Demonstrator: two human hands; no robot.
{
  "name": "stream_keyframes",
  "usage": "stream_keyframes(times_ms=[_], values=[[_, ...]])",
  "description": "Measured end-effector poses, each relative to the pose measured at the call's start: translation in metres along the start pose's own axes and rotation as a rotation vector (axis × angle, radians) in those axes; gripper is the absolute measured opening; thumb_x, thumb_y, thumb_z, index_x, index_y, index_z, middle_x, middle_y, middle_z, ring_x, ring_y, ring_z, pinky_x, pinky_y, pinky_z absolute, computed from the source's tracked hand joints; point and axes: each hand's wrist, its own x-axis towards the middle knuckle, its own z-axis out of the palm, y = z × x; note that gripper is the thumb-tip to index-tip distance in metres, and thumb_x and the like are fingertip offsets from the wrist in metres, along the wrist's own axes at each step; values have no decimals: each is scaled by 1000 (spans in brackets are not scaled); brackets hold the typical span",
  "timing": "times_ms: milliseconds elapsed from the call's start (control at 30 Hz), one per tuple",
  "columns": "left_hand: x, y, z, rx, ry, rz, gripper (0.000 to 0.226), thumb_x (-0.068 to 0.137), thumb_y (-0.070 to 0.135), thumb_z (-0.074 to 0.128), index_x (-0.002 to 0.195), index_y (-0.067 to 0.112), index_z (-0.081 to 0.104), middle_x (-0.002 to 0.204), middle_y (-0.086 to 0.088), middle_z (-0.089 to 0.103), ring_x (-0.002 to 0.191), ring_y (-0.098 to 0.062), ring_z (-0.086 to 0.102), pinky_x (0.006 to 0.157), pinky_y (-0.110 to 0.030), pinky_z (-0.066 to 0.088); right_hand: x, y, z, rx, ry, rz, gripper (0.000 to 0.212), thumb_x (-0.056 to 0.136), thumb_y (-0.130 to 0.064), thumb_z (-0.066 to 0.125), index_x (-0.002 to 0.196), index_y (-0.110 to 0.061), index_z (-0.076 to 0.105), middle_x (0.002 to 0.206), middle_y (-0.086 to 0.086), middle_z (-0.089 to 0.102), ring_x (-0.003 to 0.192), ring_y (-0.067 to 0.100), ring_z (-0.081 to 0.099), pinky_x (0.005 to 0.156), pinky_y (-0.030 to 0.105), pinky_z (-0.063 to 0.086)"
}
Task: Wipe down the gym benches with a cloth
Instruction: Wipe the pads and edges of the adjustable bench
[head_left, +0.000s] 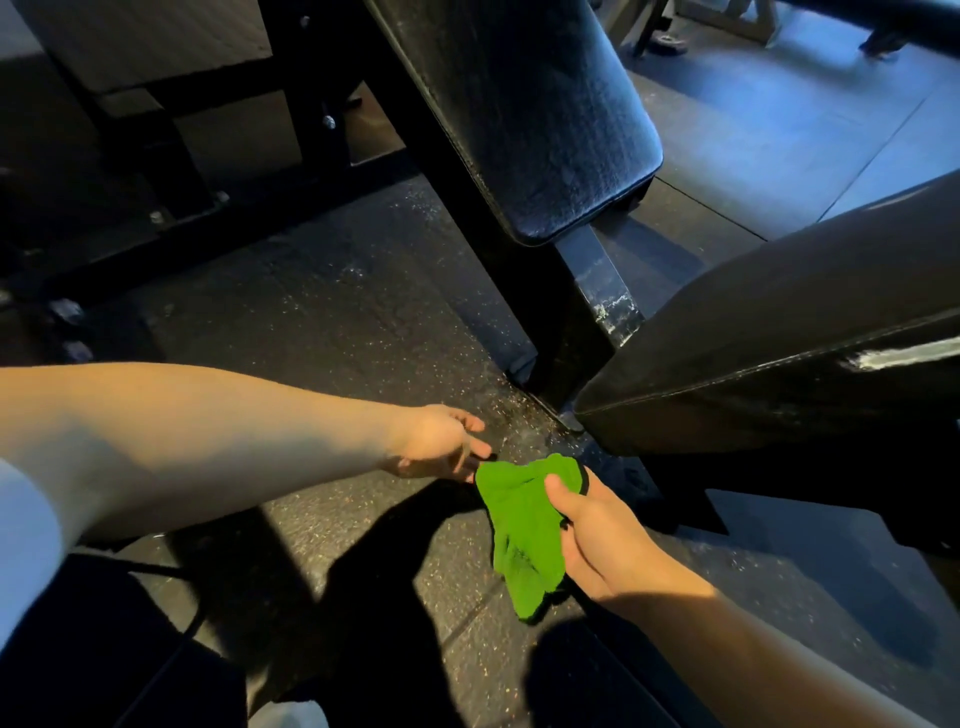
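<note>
near bench pad (810, 332) cut off at right edge, right-hand fingers hidden behind cloth (524, 525)

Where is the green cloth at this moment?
In the head view, low and right of centre, the green cloth hangs bunched in the right hand, above the rubber floor, beside the left hand.

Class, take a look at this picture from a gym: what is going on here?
A person is getting ready to wipe gym benches. The right hand grips a bunched green cloth, held in the air above the speckled floor. The left hand is open, its fingers at the cloth's upper edge. Two black padded benches stand close: one bench pad straight ahead, another pad to the right. The cloth is touching neither one.
</note>
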Motion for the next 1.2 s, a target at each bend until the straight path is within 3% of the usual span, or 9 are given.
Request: stream_keyframes(times_ms=[133, 200, 333, 433, 533, 667, 833, 967, 1200], values=[[11, -40, -2, 217, -42, -132, 41, 90, -22, 36, 107, 12, 50, 96, -9, 65, 80, -22, 66, 82, -40, 58, -3, -2, 8, 192, 51, 103, 30, 108, -15, 42, 134, -7, 54, 124, 25, 68, 96, 36, 70, 71, 48, 62], [12, -50, 3, 199, -115, -257, 28, 94, -7, 39, 109, 9, 57, 79, -7, 68, 63, -16, 65, 61, -27, 56, -6, -4, 9, 251, 42, 127, 31, 108, -16, 42, 135, -7, 53, 123, 26, 67, 88, 36, 72, 64, 49, 63], [10, -48, 11, 146, -219, -332, 32, 106, 36, 44, 91, 17, 64, 73, -1, 69, 61, -10, 63, 63, -21, 52, -11, -8, 10, 266, -60, 186, 31, 104, -5, 45, 135, -2, 50, 114, 28, 70, 101, 45, 70, 80, 56, 61], [9, -41, 9, 119, -250, -339, 25, 105, 33, 47, 100, 16, 65, 85, -2, 70, 73, -13, 68, 75, -26, 57, -12, -9, 10, 223, -124, 201, 34, 98, 10, 42, 129, 1, 51, 122, 29, 67, 111, 46, 67, 84, 55, 60], [3, -34, 5, 190, -313, -388, 27, 102, 23, 42, 88, 11, 61, 63, -2, 67, 50, -11, 64, 53, -22, 55, -11, -7, 8, 207, -105, 194, 41, 93, 20, 35, 124, 1, 54, 120, 33, 64, 103, 43, 69, 78, 52, 62], [4, -36, 2, 432, -241, -169, 15, 94, 6, 47, 95, 11, 61, 70, -5, 55, 46, -12, 47, 41, -20, 31, -8, -4, 0, 109, -98, 227, 38, 99, 17, 33, 126, 3, 57, 118, 28, 70, 103, 40, 72, 73, 50, 63], [7, -27, -10, 520, 1, 44, 16, 97, 1, 62, 109, 4, 71, 89, -11, 71, 68, -16, 65, 62, -24, 54, -1, 10, -16, 57, 50, 291, 32, 106, 4, 38, 127, -1, 63, 116, 23, 72, 102, 39, 73, 74, 51, 63], [7, -20, -15, 616, 86, 164, 13, 95, 4, 67, 106, 7, 72, 86, -1, 69, 72, -7, 62, 63, -15, 50, 8, 14, -27, -154, 196, 390, 31, 96, 0, 62, 126, 5, 62, 111, 25, 73, 102, 40, 73, 91, 55, 58], [12, -13, -14, 690, 143, 268, 7, 92, 12, 74, 91, 18, 72, 88, 1, 67, 81, -8, 57, 64, -10, 45, 11, 9, -27, -75, 299, 336, 28, 90, 10, 66, 116, 6, 57, 107, 25, 73, 93, 35, 74, 73, 44, 64]])
